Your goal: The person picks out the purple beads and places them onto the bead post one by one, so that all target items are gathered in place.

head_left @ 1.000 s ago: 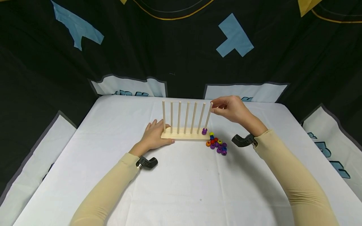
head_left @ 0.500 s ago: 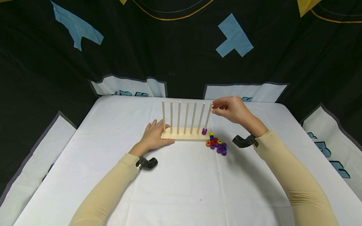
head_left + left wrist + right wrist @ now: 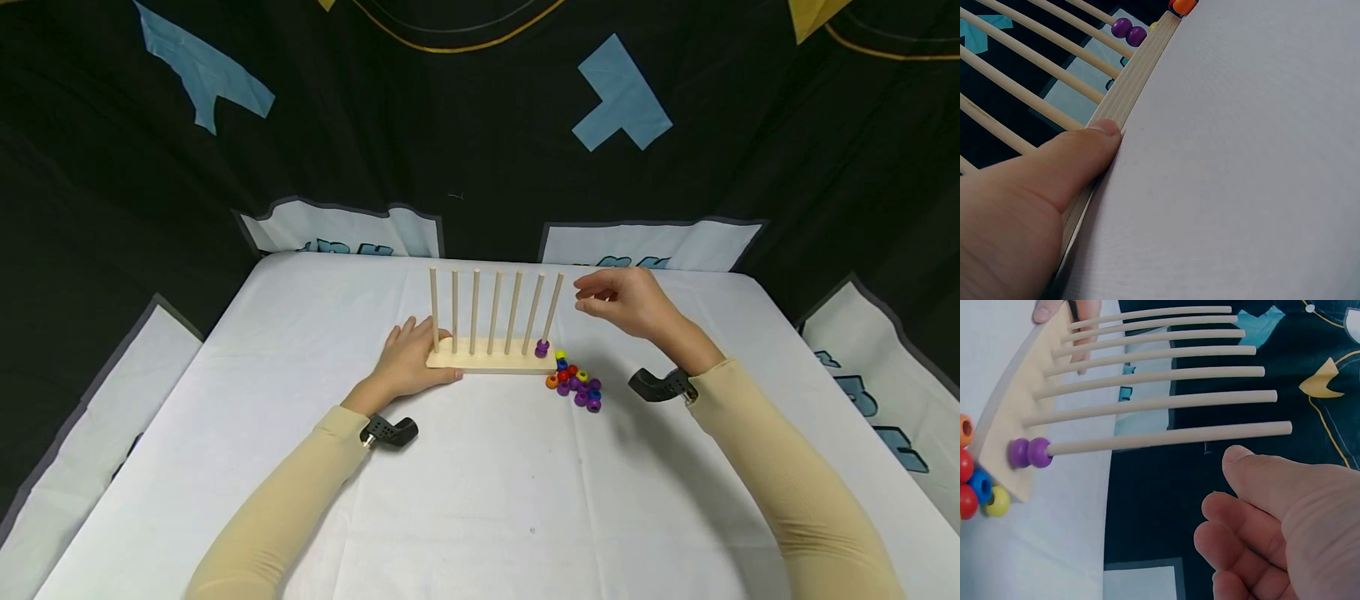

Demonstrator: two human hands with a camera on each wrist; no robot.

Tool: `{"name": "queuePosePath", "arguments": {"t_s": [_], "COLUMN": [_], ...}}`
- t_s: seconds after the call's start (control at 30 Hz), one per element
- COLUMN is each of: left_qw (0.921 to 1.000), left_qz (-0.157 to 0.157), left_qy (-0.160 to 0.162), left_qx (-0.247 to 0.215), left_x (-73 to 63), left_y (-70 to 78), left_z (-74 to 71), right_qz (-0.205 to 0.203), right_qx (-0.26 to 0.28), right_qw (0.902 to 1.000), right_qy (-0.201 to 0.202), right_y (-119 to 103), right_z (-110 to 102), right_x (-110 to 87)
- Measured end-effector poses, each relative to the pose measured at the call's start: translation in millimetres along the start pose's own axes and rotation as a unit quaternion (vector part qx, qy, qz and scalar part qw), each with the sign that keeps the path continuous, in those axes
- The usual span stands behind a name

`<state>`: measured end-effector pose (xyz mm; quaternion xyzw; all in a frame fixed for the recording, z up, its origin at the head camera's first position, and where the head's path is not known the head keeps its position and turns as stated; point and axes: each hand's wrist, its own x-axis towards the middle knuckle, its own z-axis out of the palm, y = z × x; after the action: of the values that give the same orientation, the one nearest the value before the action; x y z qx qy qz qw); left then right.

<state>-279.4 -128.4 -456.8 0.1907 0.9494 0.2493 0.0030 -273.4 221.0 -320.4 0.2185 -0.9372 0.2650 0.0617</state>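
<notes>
Peg rack (image 3: 489,361) on the table (image 3: 465,500), its left end gripped by the left hand (image 3: 408,362); right hand (image 3: 628,303), loosely parted, empty, hangs near the end peg (image 3: 553,306); a careless brush could scatter the loose beads (image 3: 575,384)

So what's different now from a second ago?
The right hand moved away from the top of the end peg, off to the right and a little down. Nothing else visibly changed: the left hand still holds the wooden base, and the two purple beads and loose beads stayed put.
</notes>
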Motion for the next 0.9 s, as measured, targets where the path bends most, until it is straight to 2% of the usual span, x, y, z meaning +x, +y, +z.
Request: {"name": "queuePosePath", "arguments": {"t_s": [0.47, 0.9], "left_qw": [1.0, 1.0], "left_qz": [0.002, -0.003], "left_qy": [0.005, -0.004], "left_qx": [-0.002, 0.0], "left_x": [1.8, 1.5], "left_y": [-1.8, 0.3], "left_z": [3.4, 0.5], "right_qz": [0.028, 0.042], "right_qx": [-0.002, 0.016], "right_qw": [0.9995, 0.9989], "right_qy": [-0.015, -0.015], "right_y": [25.0, 50.1], "right_z": [8.3, 30.8], "right_x": [-25.4, -48.0]}}
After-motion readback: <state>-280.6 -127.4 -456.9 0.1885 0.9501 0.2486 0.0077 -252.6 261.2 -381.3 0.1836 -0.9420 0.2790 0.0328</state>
